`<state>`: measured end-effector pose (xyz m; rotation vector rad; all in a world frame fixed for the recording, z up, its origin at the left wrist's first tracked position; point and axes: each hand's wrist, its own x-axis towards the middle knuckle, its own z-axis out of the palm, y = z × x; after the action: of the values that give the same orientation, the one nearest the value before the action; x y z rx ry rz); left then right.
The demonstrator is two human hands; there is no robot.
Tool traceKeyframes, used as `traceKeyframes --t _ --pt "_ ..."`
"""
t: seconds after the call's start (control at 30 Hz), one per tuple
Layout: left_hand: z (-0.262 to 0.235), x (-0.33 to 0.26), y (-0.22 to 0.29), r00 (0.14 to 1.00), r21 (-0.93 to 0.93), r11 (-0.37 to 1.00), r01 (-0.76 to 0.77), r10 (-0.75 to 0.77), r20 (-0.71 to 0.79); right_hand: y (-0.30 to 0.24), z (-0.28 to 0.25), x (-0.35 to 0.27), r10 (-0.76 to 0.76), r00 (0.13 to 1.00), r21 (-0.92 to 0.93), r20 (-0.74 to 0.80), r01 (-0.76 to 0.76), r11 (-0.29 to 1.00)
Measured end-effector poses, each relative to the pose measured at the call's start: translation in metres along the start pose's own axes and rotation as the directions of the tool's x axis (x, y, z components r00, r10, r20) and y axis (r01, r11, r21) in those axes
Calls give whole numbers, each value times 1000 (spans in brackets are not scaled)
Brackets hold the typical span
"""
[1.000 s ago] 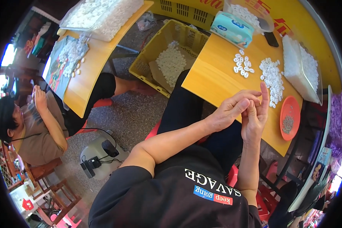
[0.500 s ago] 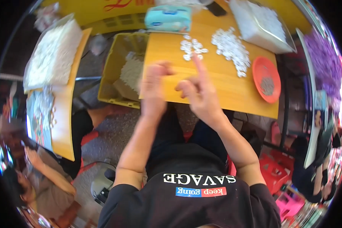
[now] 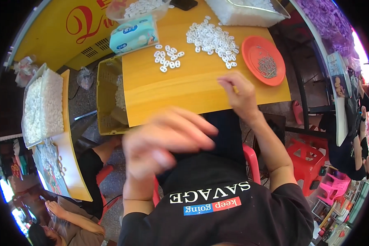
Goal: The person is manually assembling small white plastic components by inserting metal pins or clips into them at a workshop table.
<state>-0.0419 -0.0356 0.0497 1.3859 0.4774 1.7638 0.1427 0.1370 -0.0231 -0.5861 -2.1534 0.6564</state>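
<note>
Right hand (image 3: pixel 240 95) rests at the yellow bench's (image 3: pixel 184 88) near edge, its grip pinching a small piece too hidden to identify; left hand (image 3: pixel 164 139), blurred, hovers released. White rings (image 3: pixel 211 39) lie near the far edge beside an orange plate (image 3: pixel 250 45).

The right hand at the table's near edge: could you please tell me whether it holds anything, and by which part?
It cannot be told: the right hand rests curled on the yellow table, its grip hidden.
</note>
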Motion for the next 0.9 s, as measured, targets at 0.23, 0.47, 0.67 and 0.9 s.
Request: traceKeyframes --t 0.23,0.47,0.67,0.9 --pt "103 67 12 941 -766 635 101 188 280 28 -43 -21 336 938 155 -86 -320 935" --pt "135 70 0 981 -925 374 69 143 131 43 -42 -37 611 791 682 36 -467 563" --pt "148 79 -14 956 -942 333 47 258 139 41 -32 -35 659 749 644 66 -537 545" --pt "156 87 -13 968 -945 318 68 209 140 45 -15 -12 368 928 73 59 -371 926"
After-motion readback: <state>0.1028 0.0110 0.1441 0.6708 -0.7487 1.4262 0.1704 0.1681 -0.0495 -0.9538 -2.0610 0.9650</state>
